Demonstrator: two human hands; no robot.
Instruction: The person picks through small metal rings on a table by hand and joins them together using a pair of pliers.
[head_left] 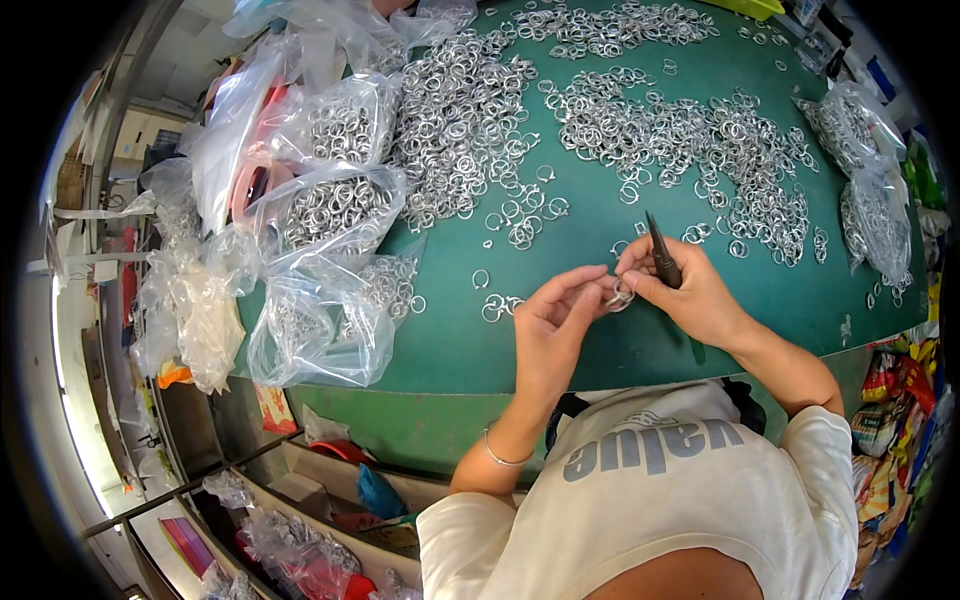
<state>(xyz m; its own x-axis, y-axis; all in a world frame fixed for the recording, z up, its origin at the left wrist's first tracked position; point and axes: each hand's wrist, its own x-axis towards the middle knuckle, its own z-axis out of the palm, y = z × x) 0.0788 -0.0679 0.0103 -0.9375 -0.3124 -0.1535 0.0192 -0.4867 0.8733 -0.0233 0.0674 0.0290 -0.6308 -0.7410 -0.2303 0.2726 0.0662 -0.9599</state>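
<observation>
Over the near part of the green table, my hands meet at a small silver ring [621, 296]. My left hand [552, 318] pinches it between thumb and fingertips. The thumb and forefinger of my right hand [700, 305] close in at the ring's upper side. A slim dark tool with a pointed tip, perhaps tweezers [662, 255], is also held in my right hand, its point directed away from me. Just left of my left hand lie a few loose rings [495, 307]. A large heap of silver rings [735, 140] spreads beyond my right hand.
Another ring heap [460, 130] covers the table's [450, 350] left-centre. Clear plastic bags of rings [340, 210] crowd the left side, with more bags [870, 190] at the right edge. Below the table's left edge is an open drawer [300, 480] holding bags. Colourful packages [890, 400] lie at right.
</observation>
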